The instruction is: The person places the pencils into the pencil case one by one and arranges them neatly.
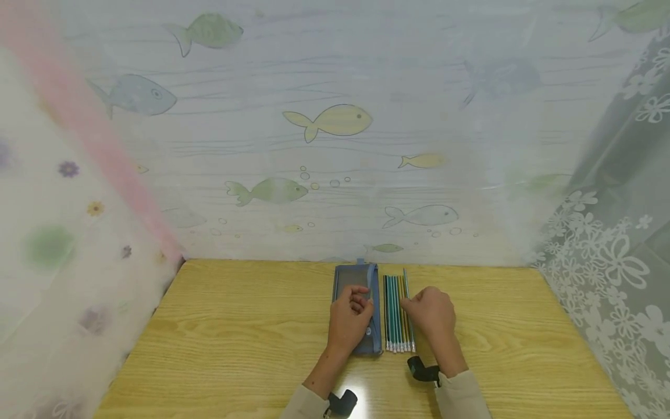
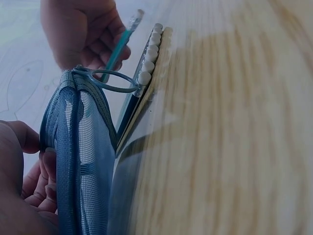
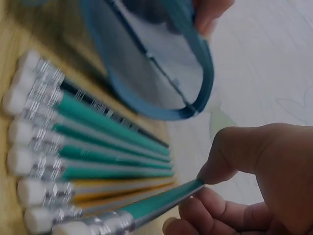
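Note:
A blue mesh pencil case (image 1: pixel 375 326) lies on the table, its flap side toward the pencils. My left hand (image 1: pixel 348 323) pinches the case's edge between thumb and fingers, and its opening gapes in the right wrist view. Just right of the case, several pencils (image 1: pixel 394 314) lie side by side, dark, green and yellow, with white erasers toward me. My right hand (image 1: pixel 433 311) pinches a green pencil (image 3: pixel 161 201) between thumb and fingers along its shaft. In the left wrist view that pencil's eraser end is raised above the row.
The wood-grain table (image 1: pixel 241 326) extends to both sides of the case and pencils. A fish-print curtain (image 1: pixel 335 157) hangs behind its far edge, with a lace-patterned one (image 1: pixel 617 262) on the right. A loop (image 2: pixel 112 89) hangs from the case's end.

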`<action>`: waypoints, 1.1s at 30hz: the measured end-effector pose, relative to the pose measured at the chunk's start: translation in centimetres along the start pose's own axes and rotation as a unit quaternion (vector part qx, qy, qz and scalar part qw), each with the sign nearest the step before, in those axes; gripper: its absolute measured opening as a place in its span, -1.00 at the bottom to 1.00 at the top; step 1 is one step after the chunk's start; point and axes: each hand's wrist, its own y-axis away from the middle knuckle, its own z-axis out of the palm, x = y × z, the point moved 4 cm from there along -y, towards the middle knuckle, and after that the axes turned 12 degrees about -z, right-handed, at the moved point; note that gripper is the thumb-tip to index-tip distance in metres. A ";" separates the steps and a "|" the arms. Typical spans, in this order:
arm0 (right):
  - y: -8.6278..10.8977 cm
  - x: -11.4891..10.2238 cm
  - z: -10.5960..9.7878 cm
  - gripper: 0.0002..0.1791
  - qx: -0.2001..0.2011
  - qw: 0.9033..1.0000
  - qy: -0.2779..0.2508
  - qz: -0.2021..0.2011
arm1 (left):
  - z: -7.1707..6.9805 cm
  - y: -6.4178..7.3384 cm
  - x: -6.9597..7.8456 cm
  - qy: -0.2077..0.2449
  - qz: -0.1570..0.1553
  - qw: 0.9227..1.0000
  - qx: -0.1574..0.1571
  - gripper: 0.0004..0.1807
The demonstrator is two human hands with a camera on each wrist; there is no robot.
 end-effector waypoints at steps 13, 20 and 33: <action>-1.3 -2.1 1.6 -0.47 -0.026 0.994 -0.100 -0.029 | 0.0 0.0 0.1 0.002 0.006 1.000 0.002 -0.77; -1.6 -2.2 2.7 -0.66 -0.031 0.990 -0.135 -0.034 | -0.1 0.1 0.3 0.004 0.004 1.000 0.007 -0.75; -1.3 -2.8 3.7 -0.80 -0.024 0.985 -0.173 -0.014 | 0.0 0.1 0.5 0.012 -0.006 1.000 0.008 -0.75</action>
